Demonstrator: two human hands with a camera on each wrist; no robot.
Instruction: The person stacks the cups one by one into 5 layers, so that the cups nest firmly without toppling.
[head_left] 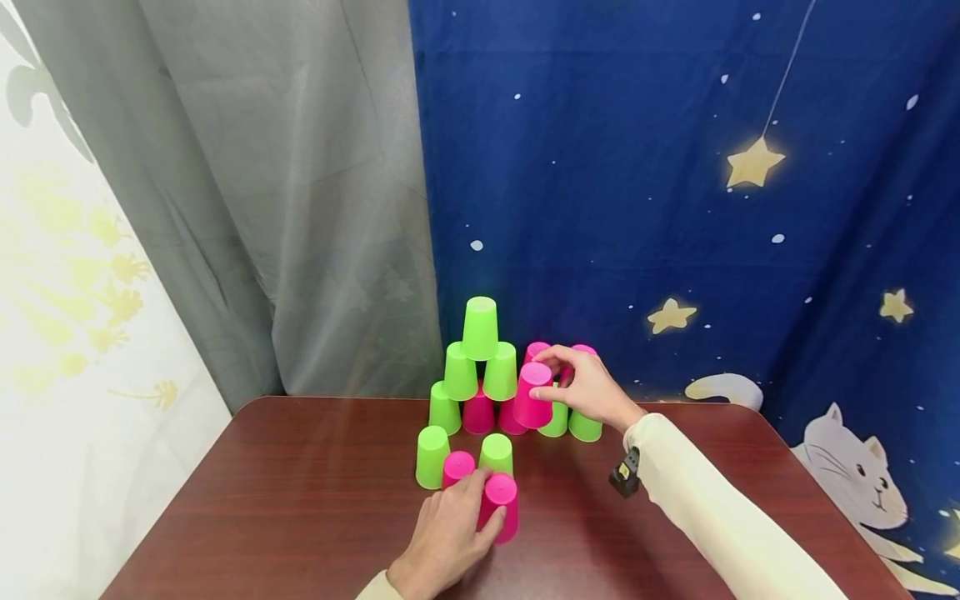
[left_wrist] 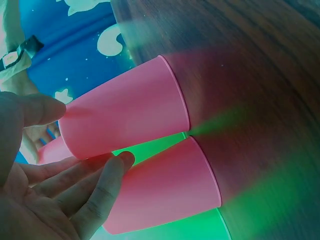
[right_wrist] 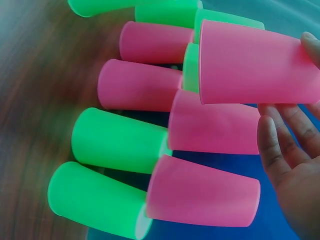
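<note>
My right hand [head_left: 588,387] pinches a pink cup [head_left: 534,398] near its closed end between thumb and fingers. That cup [right_wrist: 250,65] is mouth down, in front of a wall of stacked green and pink cups. Topping the wall is one green cup [head_left: 480,327], above two green cups, one of them on the left [head_left: 461,372]. Nearer me, my left hand [head_left: 446,525] grips another pink cup [head_left: 501,507], whose rim meets the table in the left wrist view. A second pink cup [left_wrist: 165,187] stands close beside its fingers. Two green cups, left [head_left: 432,457] and right [head_left: 496,452], stand just behind.
The wall's right side has two pink cups, one at the end [right_wrist: 205,192], resting on green cups [right_wrist: 100,200]. All stand on a dark red-brown wooden table [head_left: 315,483]. Behind it hang a grey curtain [head_left: 345,208] and a blue star-patterned curtain [head_left: 600,167].
</note>
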